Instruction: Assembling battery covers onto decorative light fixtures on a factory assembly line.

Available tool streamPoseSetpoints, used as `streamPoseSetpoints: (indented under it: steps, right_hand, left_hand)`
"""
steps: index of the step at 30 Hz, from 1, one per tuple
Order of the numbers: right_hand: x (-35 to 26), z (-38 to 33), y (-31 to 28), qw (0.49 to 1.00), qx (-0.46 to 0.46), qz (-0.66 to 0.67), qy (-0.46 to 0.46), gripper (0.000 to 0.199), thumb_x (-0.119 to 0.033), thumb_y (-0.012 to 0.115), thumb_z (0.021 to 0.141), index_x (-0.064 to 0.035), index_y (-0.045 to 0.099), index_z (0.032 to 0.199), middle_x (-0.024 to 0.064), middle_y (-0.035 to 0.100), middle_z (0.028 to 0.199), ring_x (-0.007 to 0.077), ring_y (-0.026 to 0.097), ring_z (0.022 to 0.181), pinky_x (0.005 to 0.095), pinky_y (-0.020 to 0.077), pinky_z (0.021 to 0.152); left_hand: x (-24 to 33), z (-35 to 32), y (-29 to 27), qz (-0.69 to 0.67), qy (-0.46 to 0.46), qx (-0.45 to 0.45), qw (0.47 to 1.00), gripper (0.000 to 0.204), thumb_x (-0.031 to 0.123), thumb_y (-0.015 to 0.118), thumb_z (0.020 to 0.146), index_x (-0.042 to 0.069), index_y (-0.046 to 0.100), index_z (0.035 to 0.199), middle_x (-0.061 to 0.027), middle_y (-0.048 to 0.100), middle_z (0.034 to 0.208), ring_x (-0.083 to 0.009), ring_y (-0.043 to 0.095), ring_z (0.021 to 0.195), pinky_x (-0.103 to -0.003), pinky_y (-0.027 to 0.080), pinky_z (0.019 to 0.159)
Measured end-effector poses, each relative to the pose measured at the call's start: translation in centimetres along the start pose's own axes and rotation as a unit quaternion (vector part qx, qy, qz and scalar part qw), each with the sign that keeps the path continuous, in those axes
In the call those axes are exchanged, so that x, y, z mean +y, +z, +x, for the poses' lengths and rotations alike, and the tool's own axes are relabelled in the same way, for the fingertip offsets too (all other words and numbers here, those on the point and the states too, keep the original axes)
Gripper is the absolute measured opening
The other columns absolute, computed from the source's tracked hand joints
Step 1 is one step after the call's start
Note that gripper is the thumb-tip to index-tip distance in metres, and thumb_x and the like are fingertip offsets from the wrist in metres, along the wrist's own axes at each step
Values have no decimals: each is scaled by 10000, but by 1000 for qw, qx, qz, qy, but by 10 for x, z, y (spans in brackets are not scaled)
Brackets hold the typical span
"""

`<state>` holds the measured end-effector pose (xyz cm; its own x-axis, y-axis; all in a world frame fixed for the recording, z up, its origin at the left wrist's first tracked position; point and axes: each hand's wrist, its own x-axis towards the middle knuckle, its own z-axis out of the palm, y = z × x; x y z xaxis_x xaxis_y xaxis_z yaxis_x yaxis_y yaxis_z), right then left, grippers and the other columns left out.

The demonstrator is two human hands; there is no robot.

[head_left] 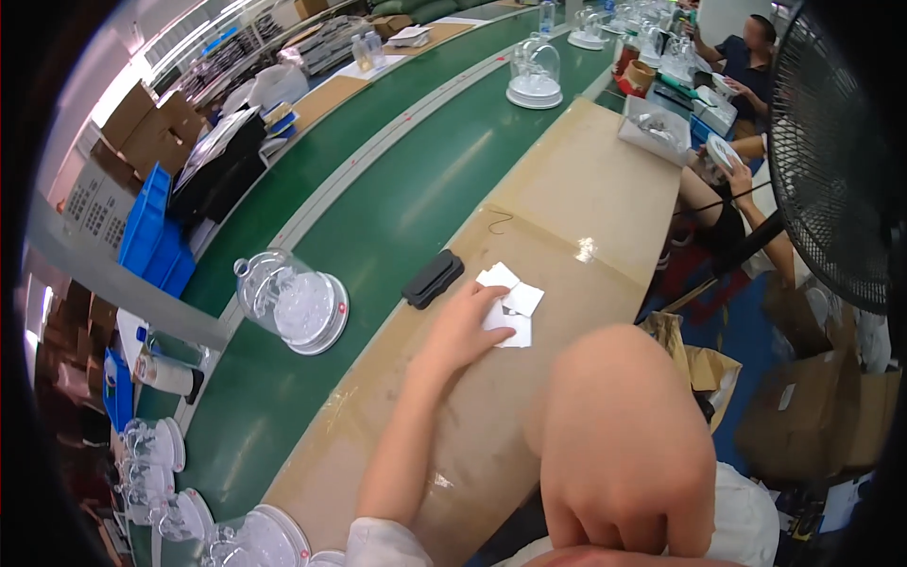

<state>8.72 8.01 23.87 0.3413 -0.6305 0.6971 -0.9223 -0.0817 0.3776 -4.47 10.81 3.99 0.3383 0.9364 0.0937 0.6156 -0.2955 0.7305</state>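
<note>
My left hand (465, 324) rests on the brown-covered worktop, thumb and fingers apart, touching several small white square pieces (516, 331) that look like paper or card. Just beyond that hand lies a black oblong case or block (434, 280). Large and close in the lower right is my right hand (625, 444), its fingers curled in. Its fingertips are hidden, so whatever it may hold does not show.
A green conveyor (416, 180) curves past the worktop, carrying clear domes on white bases, one nearest (298, 307). A white tray (656, 130) stands at the worktop's far end. To the right are a black fan (836, 151), a cardboard box (794, 411) and co-workers.
</note>
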Motion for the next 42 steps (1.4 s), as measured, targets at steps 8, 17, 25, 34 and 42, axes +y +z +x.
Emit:
streamPoseSetpoints:
  steps: [8,17,25,34,42]
  right_hand:
    - [3,-1,2,893,86,390,207,164,-173,585,998,-35,670,972,76,629,770,252,611,711,357,482,636]
    - [-11,-19,17,882,96,399,230,195,-217,639,966,-36,646,895,46,517,685,241,537,625,361,383,562]
    - [-16,-8,-19,688,116,-22,716,83,-91,724,859,-10,713,874,122,701,829,241,664,731,330,488,657]
    - [-1,-22,0,614,285,-195,710,151,42,619,841,30,615,991,95,628,961,148,573,902,258,417,816]
    - [13,-28,8,593,383,-218,675,286,29,599,913,56,565,1196,48,598,1042,93,542,946,221,414,851]
  left_hand:
    - [29,-8,-26,43,-82,-27,995,535,317,809,749,6,664,1160,-187,673,1043,-322,653,943,-385,516,830]
    - [100,-69,-109,-42,-24,-39,998,599,122,809,759,21,595,1310,-133,653,974,-203,639,806,-301,528,742]
    - [149,-106,-143,-22,149,169,974,517,23,760,752,21,639,1255,-107,616,1133,-184,608,908,-283,511,758]
    - [134,-104,-142,-76,235,302,921,539,-49,680,763,17,572,1287,-124,584,1116,-237,602,928,-321,531,761]
    - [130,-107,-144,-79,303,339,887,550,-57,649,747,34,582,1285,-118,565,1197,-234,596,956,-329,531,783]
